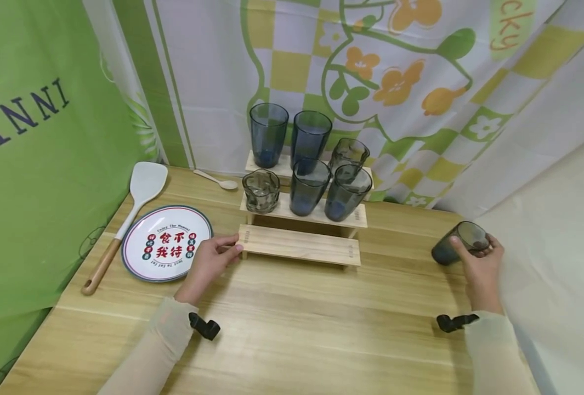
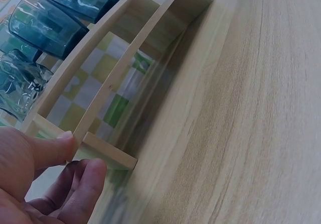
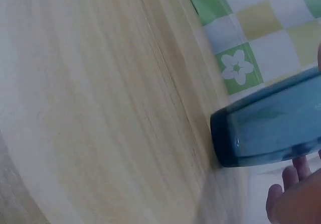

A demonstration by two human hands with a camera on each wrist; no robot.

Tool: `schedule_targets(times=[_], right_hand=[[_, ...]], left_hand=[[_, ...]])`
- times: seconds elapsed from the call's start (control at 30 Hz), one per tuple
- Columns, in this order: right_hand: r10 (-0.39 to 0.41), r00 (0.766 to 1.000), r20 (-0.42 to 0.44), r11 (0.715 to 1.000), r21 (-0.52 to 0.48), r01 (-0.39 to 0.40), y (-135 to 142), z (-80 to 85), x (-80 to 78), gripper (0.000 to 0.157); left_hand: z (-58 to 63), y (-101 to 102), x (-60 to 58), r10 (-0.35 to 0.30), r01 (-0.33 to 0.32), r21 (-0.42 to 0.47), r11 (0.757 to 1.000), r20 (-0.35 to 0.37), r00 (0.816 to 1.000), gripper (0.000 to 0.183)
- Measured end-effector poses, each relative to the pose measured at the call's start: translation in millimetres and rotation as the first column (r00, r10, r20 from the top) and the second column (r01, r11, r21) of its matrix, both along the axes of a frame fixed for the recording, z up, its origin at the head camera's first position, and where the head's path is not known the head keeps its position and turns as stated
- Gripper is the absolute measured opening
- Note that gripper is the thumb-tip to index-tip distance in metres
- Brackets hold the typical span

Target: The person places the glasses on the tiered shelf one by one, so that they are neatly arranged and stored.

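At the left end of a stepped wooden rack (image 1: 299, 244), my left hand (image 1: 214, 262) pinches the lowest board, thumb above and fingers below in the left wrist view. Away to the right, a grey-blue drinking glass (image 1: 452, 247) is in my right hand (image 1: 481, 271), thumb on one side and fingers on the other. Its thick base (image 3: 225, 139) is at or just above the tabletop; I cannot tell if they touch. Two tall blue glasses (image 1: 268, 137) and a wavy glass (image 1: 349, 156) occupy the top step. Another wavy glass (image 1: 261, 192) and two tumblers (image 1: 307, 192) stand on the middle one.
Left of the rack lies a white plate (image 1: 139, 258) with red lettering. A white spatula (image 1: 136, 200) with a wooden handle lies beside it. Behind them is a small pale spoon (image 1: 217, 180). A patterned curtain (image 1: 213, 82) hangs behind the wooden table (image 1: 321, 329).
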State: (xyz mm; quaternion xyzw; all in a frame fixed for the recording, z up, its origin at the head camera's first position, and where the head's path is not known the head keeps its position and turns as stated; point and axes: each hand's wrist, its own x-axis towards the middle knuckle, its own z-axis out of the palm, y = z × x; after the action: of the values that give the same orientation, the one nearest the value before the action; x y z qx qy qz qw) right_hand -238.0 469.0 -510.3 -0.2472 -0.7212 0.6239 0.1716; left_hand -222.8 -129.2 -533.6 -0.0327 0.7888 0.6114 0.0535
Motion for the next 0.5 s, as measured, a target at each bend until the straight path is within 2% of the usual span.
schedule_targets(times=[0.2,0.3,0.5], right_hand=[[0.089,0.994,-0.059,0.996,-0.011,-0.090,-4,3.2,-0.4,0.093],[0.078,0.995,-0.057,0.996,-0.031,-0.080,-8,2.0,2.4,0.091],[0.061,0.998,-0.030,0.998,0.002,-0.061,-22,4.4,7.5,0.087]], left_hand=[[0.9,1,0.0,-0.009,0.009,-0.009,1.000,-0.014,1.000,0.037],[1.1,1,0.0,-0.012,0.012,-0.011,1.000,-0.011,1.000,0.038],[1.1,-1,0.1,-0.004,0.004,-0.028,1.000,-0.004,1.000,0.039]])
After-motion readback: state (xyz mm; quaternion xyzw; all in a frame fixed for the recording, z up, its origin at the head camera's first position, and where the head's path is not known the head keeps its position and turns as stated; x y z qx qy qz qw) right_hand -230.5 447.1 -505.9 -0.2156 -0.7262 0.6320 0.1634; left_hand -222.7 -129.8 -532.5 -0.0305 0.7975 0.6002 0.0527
